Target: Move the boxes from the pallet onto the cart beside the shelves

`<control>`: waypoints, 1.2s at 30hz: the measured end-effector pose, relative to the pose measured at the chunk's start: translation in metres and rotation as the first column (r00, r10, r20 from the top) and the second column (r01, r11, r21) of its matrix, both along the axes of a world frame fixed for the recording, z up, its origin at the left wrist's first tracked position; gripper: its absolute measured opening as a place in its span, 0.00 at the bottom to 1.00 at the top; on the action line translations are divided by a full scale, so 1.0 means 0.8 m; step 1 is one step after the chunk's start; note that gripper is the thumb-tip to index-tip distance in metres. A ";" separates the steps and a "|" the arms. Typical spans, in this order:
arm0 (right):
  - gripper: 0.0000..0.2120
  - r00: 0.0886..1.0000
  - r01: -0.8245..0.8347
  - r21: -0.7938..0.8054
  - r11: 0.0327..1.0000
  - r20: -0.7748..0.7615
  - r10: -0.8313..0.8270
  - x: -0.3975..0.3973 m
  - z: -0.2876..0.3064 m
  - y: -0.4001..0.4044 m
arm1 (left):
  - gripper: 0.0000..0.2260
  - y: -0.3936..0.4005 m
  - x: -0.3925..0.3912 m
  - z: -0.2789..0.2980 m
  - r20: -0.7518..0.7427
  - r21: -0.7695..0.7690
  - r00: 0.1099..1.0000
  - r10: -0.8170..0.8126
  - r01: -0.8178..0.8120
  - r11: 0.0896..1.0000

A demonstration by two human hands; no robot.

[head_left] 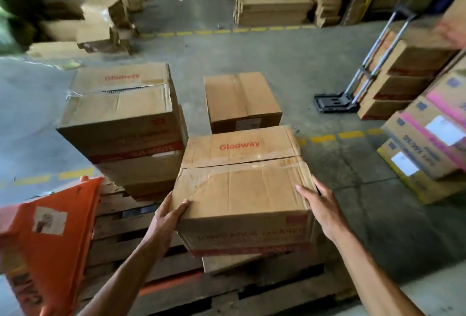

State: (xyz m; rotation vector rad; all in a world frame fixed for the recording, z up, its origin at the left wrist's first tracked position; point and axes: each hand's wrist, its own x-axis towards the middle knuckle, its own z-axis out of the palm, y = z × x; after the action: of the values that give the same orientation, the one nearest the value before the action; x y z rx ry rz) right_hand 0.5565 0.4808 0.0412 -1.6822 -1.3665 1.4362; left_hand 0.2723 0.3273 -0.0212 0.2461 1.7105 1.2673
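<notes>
A worn cardboard box marked Glodway [242,184] sits tilted on the wooden pallet [141,245] right in front of me. My left hand [167,217] grips its near left corner, thumb on the top face. My right hand [321,206] presses flat against its right side, fingers straight. To the left, a stack of Glodway boxes [121,114] stands on the pallet. A smaller plain box [240,100] stands behind the held one. The folding hand cart [353,88] stands empty at the right, beside stacked cartons.
An orange pallet-jack body [48,237] rises at the near left. Pink-and-yellow cartons [428,144] and brown boxes [408,73] are piled on the right. Flattened cardboard stacks [272,10] line the back. Grey floor with yellow dashed lines [338,136] lies between pallet and cart.
</notes>
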 end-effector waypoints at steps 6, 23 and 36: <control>0.28 0.986 0.146 0.305 0.941 -0.116 -0.115 -0.026 0.129 -0.136 | 0.27 -0.065 -0.054 0.113 -0.060 0.337 0.988 -0.139 0.152 0.929; 0.16 0.710 0.676 0.637 0.371 -0.426 -0.561 0.136 0.376 -0.646 | 0.28 -0.262 0.151 0.338 -0.256 0.658 0.719 -0.646 0.619 0.428; 0.15 0.347 0.747 0.664 -0.029 -0.427 -0.835 0.308 0.386 -1.094 | 0.23 -0.546 0.473 0.381 -0.262 0.751 0.261 -0.929 0.659 -0.026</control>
State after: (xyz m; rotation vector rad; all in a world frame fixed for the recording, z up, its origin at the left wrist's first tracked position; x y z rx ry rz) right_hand 0.8030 -0.3943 0.3497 -1.3883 -0.5333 -0.0765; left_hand 0.6509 -0.1097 0.2836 1.3168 0.2754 0.8409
